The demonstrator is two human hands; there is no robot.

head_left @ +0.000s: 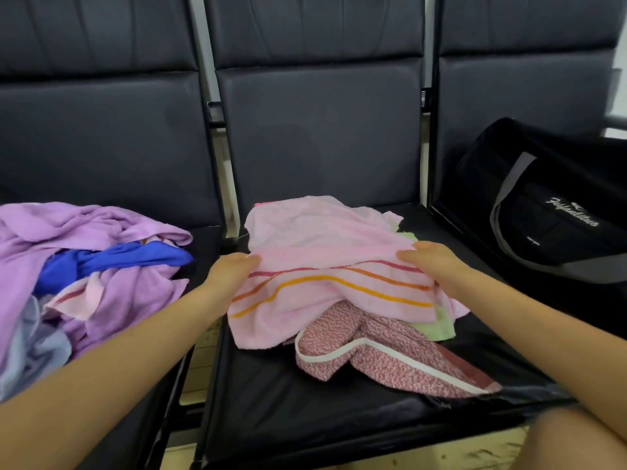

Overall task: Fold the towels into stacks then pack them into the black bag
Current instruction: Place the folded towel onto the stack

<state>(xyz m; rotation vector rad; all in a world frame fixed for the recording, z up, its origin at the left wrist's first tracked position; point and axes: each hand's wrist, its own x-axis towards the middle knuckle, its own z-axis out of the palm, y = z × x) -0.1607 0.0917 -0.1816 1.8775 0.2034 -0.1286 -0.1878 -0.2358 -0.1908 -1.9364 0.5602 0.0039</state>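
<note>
A pink towel (325, 252) with red and orange stripes lies rumpled on the middle seat (305, 401). My left hand (230, 269) grips its left edge and my right hand (431, 259) grips its right edge. Under it lie a red-and-white patterned towel (383, 354) with a white band and a light green towel (437, 327). On the left seat sits a heap of unfolded towels (84, 273), purple, blue and pale blue. The black bag (556, 205) with grey straps stands on the right seat.
The three dark padded seats have tall backrests (319, 130) behind them. Gaps with metal frame parts separate the seats. A pale tiled floor (441, 452) shows below the front edge, and my knee (576, 439) is at the lower right.
</note>
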